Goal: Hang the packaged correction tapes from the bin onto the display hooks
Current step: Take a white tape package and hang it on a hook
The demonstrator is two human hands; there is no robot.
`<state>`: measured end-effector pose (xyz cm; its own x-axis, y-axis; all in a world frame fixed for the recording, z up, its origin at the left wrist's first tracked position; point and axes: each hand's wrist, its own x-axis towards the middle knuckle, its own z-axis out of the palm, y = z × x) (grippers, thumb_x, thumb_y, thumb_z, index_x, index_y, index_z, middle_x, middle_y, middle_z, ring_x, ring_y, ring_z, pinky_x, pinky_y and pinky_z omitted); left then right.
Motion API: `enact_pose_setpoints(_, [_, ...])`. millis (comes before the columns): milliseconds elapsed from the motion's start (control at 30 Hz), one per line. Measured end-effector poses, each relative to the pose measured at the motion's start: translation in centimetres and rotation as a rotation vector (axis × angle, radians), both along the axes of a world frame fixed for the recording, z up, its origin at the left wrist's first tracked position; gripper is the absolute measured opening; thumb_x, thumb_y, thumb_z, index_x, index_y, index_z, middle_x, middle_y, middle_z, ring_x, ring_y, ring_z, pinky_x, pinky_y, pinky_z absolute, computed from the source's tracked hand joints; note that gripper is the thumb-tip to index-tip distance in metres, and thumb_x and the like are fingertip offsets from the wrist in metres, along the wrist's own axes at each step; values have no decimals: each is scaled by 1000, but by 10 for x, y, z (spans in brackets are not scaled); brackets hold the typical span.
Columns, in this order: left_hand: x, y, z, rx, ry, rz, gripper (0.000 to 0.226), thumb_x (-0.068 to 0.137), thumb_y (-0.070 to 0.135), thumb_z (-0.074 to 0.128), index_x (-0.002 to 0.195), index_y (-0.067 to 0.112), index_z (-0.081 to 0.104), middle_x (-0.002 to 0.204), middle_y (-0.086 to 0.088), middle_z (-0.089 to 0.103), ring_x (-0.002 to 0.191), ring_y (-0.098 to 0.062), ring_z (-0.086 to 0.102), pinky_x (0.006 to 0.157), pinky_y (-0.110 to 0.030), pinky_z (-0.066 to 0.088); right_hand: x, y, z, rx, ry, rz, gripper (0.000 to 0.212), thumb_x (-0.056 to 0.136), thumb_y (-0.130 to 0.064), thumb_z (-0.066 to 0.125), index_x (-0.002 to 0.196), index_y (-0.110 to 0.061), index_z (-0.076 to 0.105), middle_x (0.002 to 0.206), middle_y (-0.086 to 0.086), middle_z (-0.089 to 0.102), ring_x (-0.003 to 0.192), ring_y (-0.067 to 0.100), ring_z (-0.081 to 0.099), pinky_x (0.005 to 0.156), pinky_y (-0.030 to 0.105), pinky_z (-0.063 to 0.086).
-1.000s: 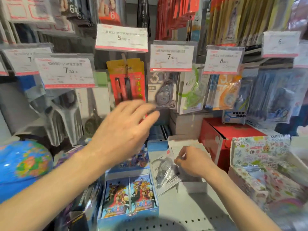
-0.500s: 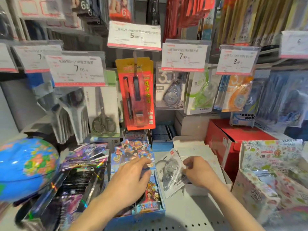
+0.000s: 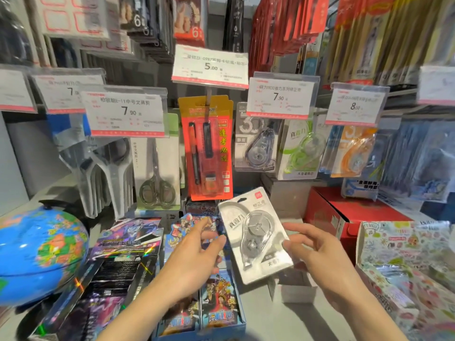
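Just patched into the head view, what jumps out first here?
A white packaged correction tape held up tilted at centre, the right hand pinching its right edge, the left hand open beside it. Behind hang price tags over more tapes, with an orange pen pack in the middle. A blue globe sits far left.

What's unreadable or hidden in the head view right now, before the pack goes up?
- White bin: inside hidden by the correction tape pack and right hand.
- Hook behind the 7.90 price tag: covered by the tag.
- Pack's lower print: too small.
- Left hand fingertips: motion-blurred.
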<state>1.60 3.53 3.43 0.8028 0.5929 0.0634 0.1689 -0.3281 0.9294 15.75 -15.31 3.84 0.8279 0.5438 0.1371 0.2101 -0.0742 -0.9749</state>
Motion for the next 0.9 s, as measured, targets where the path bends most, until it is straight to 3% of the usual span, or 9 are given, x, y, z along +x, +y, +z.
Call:
enact_pose_setpoints(100, [1,-2,4,-236,-114,-19,46,104,20,56,147,24,41,108,-2,70,75,-19,75,69,-34,63,-13,3,0,41,48,79,32,87,-5,69,110,-27,71,85,11,73,74,22,67,67,33,52])
enact_pose_setpoints(233, [-5,2,5,-303,-206,44,33,101,8,58,130,23,49,98,-12,75,54,-22,69,56,-33,61,-23,10,-3,94,76,112,34,89,-1,66,113,-25,71,75,6,65,68,14,63,56,24,51])
enact_pose_setpoints(333, [-14,4,5,-300,-209,48,33,99,6,61,124,25,49,95,-15,73,54,-27,70,52,-31,59,-28,13,-4,83,60,132,36,91,4,62,116,-21,69,75,8,64,67,17,63,57,26,52])
enact_pose_setpoints(467, [-21,7,5,-369,-206,-3,34,96,2,64,118,24,49,87,-12,72,53,-32,71,51,-35,59,-31,14,-6,4,22,123,36,92,2,60,115,-25,71,89,19,69,75,26,65,69,42,56])
enact_pose_setpoints(600, [-25,8,3,-442,-157,-74,38,96,-2,63,119,21,45,97,-17,68,52,-35,70,47,-34,58,-35,13,-6,-9,64,99,35,92,5,58,112,-20,72,89,14,70,66,22,65,60,31,55])
enact_pose_setpoints(667, [-26,10,-1,-451,-133,-120,43,96,-2,62,124,21,41,102,-20,64,55,-38,71,48,-34,58,-36,12,-8,-6,87,65,34,91,8,58,111,-15,73,85,13,67,60,20,59,58,32,52])
enact_pose_setpoints(800, [-29,13,-4,-400,-90,-172,40,97,3,62,117,29,39,95,-11,63,65,-40,75,61,-39,63,-43,10,-13,-42,78,60,36,93,4,57,109,-23,75,88,15,68,71,26,64,69,41,53])
enact_pose_setpoints(900, [-29,12,-2,-400,-94,-194,40,98,4,62,110,34,39,93,-9,63,65,-39,76,60,-37,63,-44,9,-14,-80,48,65,36,95,-1,57,112,-28,73,97,17,68,74,28,64,73,41,53])
